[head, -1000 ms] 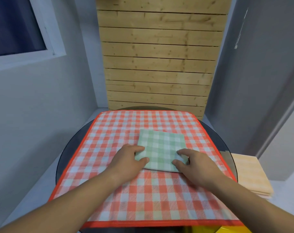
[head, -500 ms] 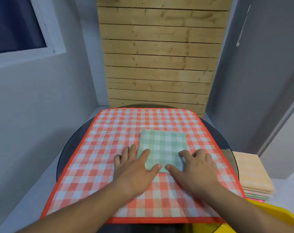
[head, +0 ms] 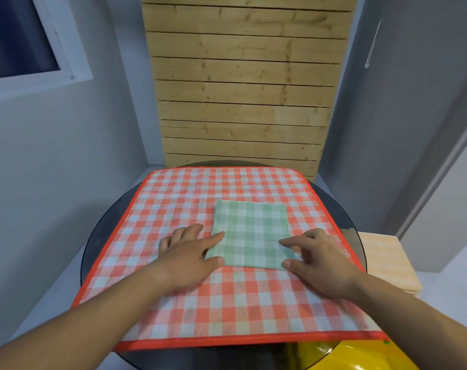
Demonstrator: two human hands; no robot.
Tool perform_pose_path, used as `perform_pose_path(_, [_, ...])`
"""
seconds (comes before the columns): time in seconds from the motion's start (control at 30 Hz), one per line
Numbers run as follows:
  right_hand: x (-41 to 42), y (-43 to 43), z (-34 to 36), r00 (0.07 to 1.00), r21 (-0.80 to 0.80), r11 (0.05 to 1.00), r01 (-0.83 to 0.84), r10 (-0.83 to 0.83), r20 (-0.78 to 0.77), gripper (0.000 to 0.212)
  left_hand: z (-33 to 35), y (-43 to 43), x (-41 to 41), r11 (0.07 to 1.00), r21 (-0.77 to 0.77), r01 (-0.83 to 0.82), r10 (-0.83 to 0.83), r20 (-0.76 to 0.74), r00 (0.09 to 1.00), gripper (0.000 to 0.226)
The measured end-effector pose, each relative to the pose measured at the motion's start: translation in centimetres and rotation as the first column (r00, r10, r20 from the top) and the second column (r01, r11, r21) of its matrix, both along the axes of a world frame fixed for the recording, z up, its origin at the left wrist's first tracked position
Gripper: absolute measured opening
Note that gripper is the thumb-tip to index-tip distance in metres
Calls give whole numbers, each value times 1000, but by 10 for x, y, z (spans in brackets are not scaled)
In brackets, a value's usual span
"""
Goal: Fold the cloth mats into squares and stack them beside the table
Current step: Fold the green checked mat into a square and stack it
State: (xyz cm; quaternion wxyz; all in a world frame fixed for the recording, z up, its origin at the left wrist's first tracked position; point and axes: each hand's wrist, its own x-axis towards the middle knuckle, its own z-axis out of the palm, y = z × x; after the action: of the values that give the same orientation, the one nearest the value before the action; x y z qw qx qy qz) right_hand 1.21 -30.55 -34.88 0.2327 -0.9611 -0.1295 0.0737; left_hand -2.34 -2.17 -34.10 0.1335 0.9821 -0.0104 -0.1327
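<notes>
Green mat, folded square, lies flat near the middle of the red check cloth covering the round table. The left hand lies flat, fingers straight, with forefinger and thumb touching the mat's left edge. The right hand, loosely arched, rests forefinger and thumb on the near right corner, gripping nothing. Folded mats are stacked right of the table.

Grey walls, pine slat panel, white-framed window, round dark glass table.
</notes>
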Motion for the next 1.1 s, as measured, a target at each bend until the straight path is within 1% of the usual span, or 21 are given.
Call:
perform_pose_path(0.13, [3, -6, 8, 996, 10, 999, -35, 36, -77, 38, 6, 1, 3, 1000, -21, 4, -5, -31, 1000, 60])
perform_pose_path(0.2, [4, -8, 14, 991, 40, 999, -32, 36, -125, 33, 8, 3, 3, 998, -69, -10, 9, -9, 1000, 63])
perform_pose_path(0.23, [6, -8, 18, 990, 108, 994, 9, 6, -138, 28, 11, 2, 4, 991, -130, -31, 36, 38, 999, 62])
perform_pose_path(0.27, [7, -5, 21, 990, 212, 974, 78, -51, -134, 21, 13, -1, 6, 975, -213, -61, 83, 99, 992, 59])
perform_pose_path(0.3, [9, -2, 25, 985, 319, 934, 159, -128, -116, 14, 16, -4, 8, 949, -300, -94, 145, 154, 977, 54])
perform_pose_path(0.33, [11, 3, 28, 975, 401, 888, 223, -204, -89, 8, 19, -8, 11, 920, -370, -130, 209, 183, 961, 51])
perform_pose_path(0.4, [18, 12, 32, 956, 469, 836, 284, -282, -76, 7, 25, -15, 17, 878, -431, -207, 305, 172, 937, 52])
perform_pose_path(0.5, [25, 24, 35, 941, 475, 812, 338, -288, -178, 17, 27, -19, 27, 858, -435, -274, 355, 116, 927, 53])
perform_pose_path(0.6, [32, 29, 36, 910, 481, 776, 408, -302, -285, 23, 30, -21, 37, 818, -468, -334, 400, 45, 916, 35])
perform_pose_path(0.67, [35, 31, 36, 889, 496, 745, 447, -308, -340, 24, 29, -21, 42, 794, -497, -350, 414, 20, 910, 29])
perform_pose_path(0.77, [35, 32, 36, 875, 521, 715, 466, -289, -388, 20, 24, -21, 46, 755, -551, -354, 425, 0, 905, 29])
perform_pose_path(0.97, [29, 31, 31, 891, 526, 732, 433, -260, -371, 20, 16, -23, 45, 660, -674, -332, 406, -53, 912, 34])
perform_pose_path(1.0, [26, 30, 31, 904, 510, 757, 409, -257, -343, 21, 15, -23, 43, 657, -680, -325, 401, -50, 915, 36])
perform_pose_path(1.1, [18, 26, 28, 953, 423, 855, 300, -245, -179, 28, 13, -24, 40, 666, -681, -305, 390, -30, 920, 39])
